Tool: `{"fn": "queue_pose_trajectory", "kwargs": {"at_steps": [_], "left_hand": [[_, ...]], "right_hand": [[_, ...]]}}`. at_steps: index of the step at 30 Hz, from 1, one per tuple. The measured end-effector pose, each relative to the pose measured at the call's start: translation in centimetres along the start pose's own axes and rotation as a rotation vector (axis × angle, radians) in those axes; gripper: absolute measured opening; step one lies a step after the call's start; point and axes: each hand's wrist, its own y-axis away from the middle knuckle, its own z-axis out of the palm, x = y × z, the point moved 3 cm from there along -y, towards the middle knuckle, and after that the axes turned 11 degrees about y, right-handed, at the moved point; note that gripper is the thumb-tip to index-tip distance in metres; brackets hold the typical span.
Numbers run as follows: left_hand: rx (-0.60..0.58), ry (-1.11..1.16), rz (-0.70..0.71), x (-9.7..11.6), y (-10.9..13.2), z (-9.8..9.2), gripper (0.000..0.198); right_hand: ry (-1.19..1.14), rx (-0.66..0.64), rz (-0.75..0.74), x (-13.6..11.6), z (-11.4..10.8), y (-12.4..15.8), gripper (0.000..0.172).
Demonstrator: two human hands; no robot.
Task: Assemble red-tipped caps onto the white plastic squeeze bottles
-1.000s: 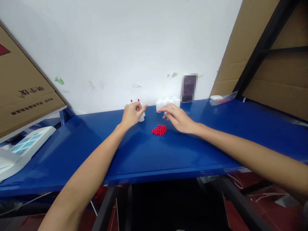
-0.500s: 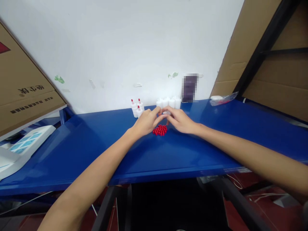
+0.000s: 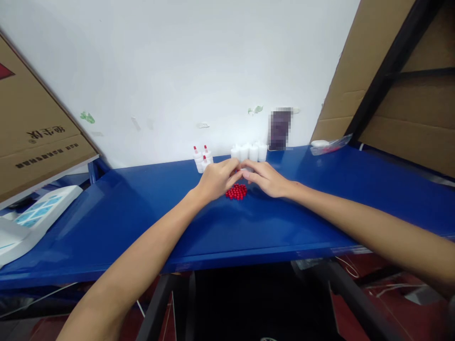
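Near the front-left corner of the blue desk (image 3: 241,237), a white device (image 3: 39,218) with light-blue panels. Farther in, well back from the front edge and well inside both side edges, a tight cluster of small red caps (image 3: 236,192). Just above and beyond, left hand (image 3: 217,180) and right hand (image 3: 265,178) close together, fingers bent inward, tips meeting or nearly so; cannot tell whether gripping anything in between. Toward the back edge, just past the left hand, three white bottles with red tips (image 3: 203,160), upright. Along the back edge, behind the right hand, a group of plain white bottles (image 3: 249,152). Near the back-right corner, a clear plastic bag (image 3: 332,145). Behind all, a white wall (image 3: 213,71).
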Motion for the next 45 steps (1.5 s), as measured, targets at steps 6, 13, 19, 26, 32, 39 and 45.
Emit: {"fn": "queue_pose_trajectory", "kwargs": {"at_steps": [6, 13, 19, 26, 32, 39, 45], "left_hand": [[-0.103, -0.201, 0.162, 0.3, 0.0, 0.2, 0.024], [-0.084, -0.184, 0.169, 0.1, 0.1, 0.3, 0.021], [-0.174, -0.194, 0.130, -0.4, 0.2, 0.7, 0.018], [-0.180, -0.186, 0.165, 0.2, 0.3, 1.4, 0.023], [-0.179, -0.100, 0.061, 0.2, 0.3, 1.3, 0.029], [-0.087, -0.067, 0.059, -0.5, 0.4, 1.0, 0.026], [0.297, -0.071, -0.198, -4.1, 0.5, -1.8, 0.025]], "right_hand": [[0.018, -0.018, -0.082, -0.4, 0.1, -0.1, 0.035], [0.021, -0.002, -0.095, -0.7, 0.0, 0.0, 0.033], [0.026, 0.009, -0.079, -0.7, 0.2, -0.1, 0.025], [-0.028, 0.007, -0.044, -0.9, -0.1, -0.2, 0.020], [-0.212, 0.121, 0.012, -0.2, 0.0, -0.6, 0.020], [-0.389, -0.015, 0.093, -0.2, 0.8, -0.4, 0.024], [-0.472, 0.013, 0.328, 1.3, 0.3, -0.7, 0.034]]}}
